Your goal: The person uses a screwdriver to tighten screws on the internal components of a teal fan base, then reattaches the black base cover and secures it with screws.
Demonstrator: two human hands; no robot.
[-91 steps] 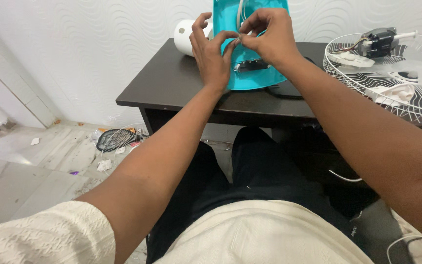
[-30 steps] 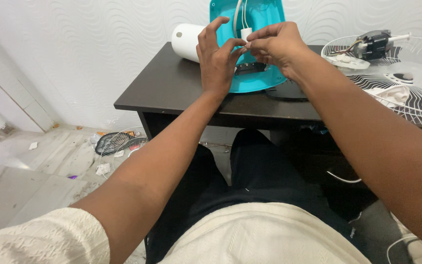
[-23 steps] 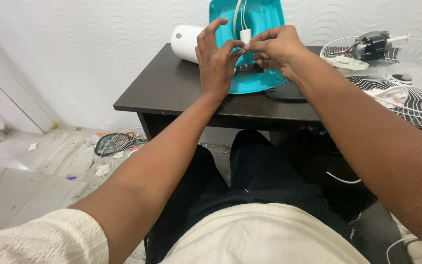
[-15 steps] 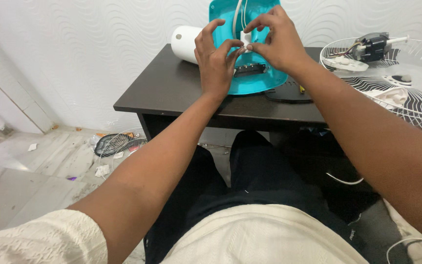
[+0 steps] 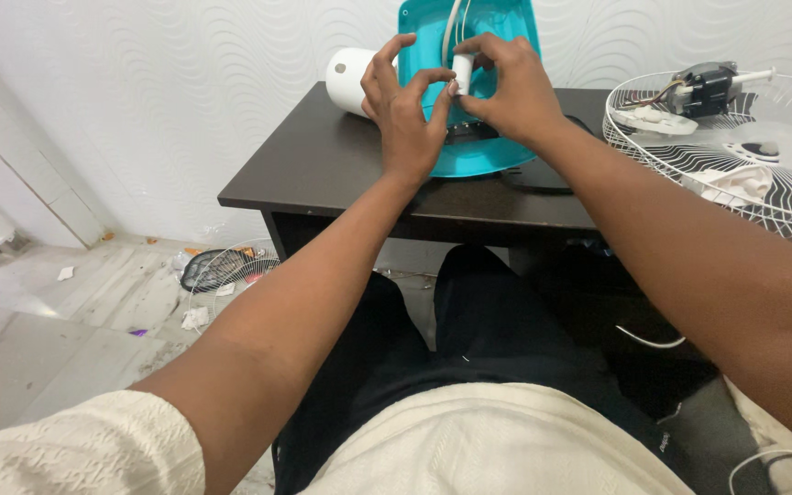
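Observation:
A teal plastic fan housing (image 5: 506, 27) leans upright on the dark table (image 5: 323, 170) against the wall. In front of it, my left hand (image 5: 405, 110) and my right hand (image 5: 511, 87) both pinch a small white cylindrical part (image 5: 461, 73) with white wires running up from it. My left fingers touch the part's left and lower side; my right fingers close on its right side. Dark parts at the housing's lower middle are mostly hidden behind my hands.
A white cylinder (image 5: 348, 78) lies on the table behind my left hand. A white wire fan guard (image 5: 763, 174) with a fan motor (image 5: 703, 87) and white cloth lies at the right. Another guard and scraps (image 5: 222, 270) are on the floor.
My hands and the white part have risen slightly in front of the teal housing, staying pinched together. The view has shifted a little.

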